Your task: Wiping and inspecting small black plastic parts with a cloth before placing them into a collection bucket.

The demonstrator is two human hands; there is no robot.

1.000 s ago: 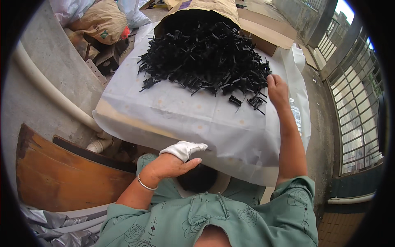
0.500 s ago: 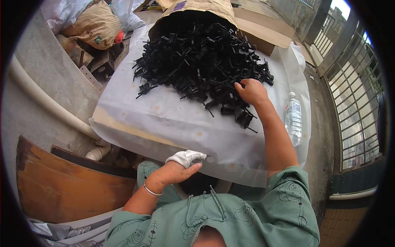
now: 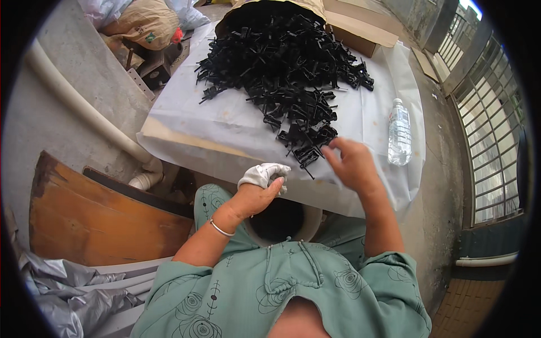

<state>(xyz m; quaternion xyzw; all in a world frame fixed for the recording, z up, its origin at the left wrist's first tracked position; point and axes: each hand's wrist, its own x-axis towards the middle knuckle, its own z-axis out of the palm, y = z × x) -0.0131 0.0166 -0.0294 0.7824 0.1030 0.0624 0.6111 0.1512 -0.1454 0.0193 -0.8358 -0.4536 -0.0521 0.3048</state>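
Observation:
My left hand [image 3: 262, 191], its fingers wrapped in white cloth [image 3: 265, 173] like a partial glove and its thumb bare, is curled closed near the table's front edge. What it holds, if anything, is hidden. My right hand [image 3: 355, 163] is slightly blurred, thumb and forefinger apart and nothing visible between them. It hovers just right of the near end of a big heap of small black plastic parts with thin stems [image 3: 282, 67]. A tongue of loose parts [image 3: 307, 135] reaches from the heap toward me on the white sheet-covered table [image 3: 197, 127].
The heap spills from a brown sack [image 3: 239, 12] beside a cardboard box [image 3: 360, 36]. A clear bottle [image 3: 399, 135] lies at the table's right. Between my knees is a pale-rimmed bucket [image 3: 315, 222] with a dark inside. A wooden board [image 3: 107, 217] and a pipe [image 3: 84, 107] are left.
My right hand has drawn back from the heap toward me, and black parts now lie spread nearer the front edge. My left hand stays curled by the table edge. The view has shifted.

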